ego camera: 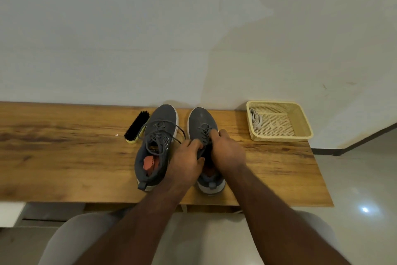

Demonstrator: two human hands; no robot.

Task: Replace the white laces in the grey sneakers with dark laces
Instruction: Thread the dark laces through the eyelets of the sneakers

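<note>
Beside the sneakers (178,146), a brush (137,126)

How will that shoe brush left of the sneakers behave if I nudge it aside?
The shoe brush lies flat on its side on the wooden table, so it will probably slide rather than roll. Its long body looks rigid, so a push near one end would likely pivot it. It lies close to the left sneaker and may bump it.

Matt grey knit-cloth sneakers (159,146) on grainy wood table (64,157); perforated plastic basket (300,121).
</note>
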